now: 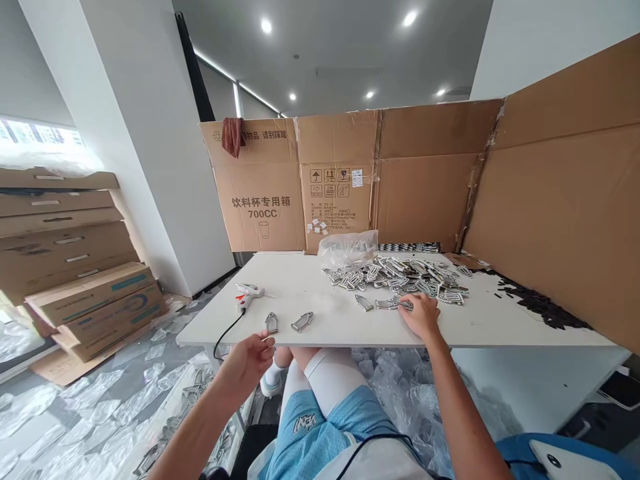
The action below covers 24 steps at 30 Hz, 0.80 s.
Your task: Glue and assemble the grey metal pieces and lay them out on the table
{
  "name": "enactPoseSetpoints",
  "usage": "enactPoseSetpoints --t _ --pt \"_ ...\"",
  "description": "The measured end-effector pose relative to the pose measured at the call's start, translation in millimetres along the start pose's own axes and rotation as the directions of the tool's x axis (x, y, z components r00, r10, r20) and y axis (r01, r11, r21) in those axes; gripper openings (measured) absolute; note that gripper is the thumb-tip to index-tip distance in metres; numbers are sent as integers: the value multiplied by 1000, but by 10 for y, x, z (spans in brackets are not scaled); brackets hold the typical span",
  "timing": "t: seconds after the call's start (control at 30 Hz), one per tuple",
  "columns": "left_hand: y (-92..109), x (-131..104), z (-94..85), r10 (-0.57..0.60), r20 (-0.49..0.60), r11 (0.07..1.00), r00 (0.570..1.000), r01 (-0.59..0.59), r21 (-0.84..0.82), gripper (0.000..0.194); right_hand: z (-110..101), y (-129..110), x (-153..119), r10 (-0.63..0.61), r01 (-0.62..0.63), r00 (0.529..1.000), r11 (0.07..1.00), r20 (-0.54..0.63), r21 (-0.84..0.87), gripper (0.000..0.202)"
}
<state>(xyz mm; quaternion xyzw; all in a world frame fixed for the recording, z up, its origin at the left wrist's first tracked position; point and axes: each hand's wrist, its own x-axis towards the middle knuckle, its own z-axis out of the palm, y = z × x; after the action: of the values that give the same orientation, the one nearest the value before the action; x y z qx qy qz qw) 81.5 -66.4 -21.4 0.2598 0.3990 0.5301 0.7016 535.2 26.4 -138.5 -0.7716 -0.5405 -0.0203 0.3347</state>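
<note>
My left hand (253, 360) is at the table's front edge, its fingers pinched on the lower end of a silver metal loop (271, 323) with a narrowed top. Just right of it lies a second metal loop (303, 322), apart from both hands. My right hand (421, 315) is lowered to the tabletop with its fingers curled over another metal loop (407, 305). Beside those fingers lie two more loops, one of them the loose metal loop (364, 303). Behind my right hand spreads a large heap of metal loops (400, 275).
A white glue gun (249, 293) with a red trigger and black cord lies on the white table (295, 280). A clear plastic bag (349, 250) stands by the heap. Black strips (545, 303) lie at right. Cardboard walls (425, 180) enclose the back and right. Boxes (107, 300) are stacked at left.
</note>
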Motion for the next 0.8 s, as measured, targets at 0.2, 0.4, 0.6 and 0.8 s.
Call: enactPoseSetpoints --t 0.2,0.4,0.6,0.8 --pt "-100 -54 4 45 85 994 995 -53 96 35 75 20 -25 -267 268 962 963 65 -6 36" --pt "-149 -117 68 -25 104 985 994 7 170 38 89 72 -5 -376 369 922 926 92 83 36" --pt "-135 -127 77 -36 242 963 970 -31 267 32 31 -18 -20 -438 419 895 890 84 178 32" --pt "-112 -115 52 -38 294 939 955 -67 337 33 -59 -98 -49 -443 396 887 875 132 279 25"
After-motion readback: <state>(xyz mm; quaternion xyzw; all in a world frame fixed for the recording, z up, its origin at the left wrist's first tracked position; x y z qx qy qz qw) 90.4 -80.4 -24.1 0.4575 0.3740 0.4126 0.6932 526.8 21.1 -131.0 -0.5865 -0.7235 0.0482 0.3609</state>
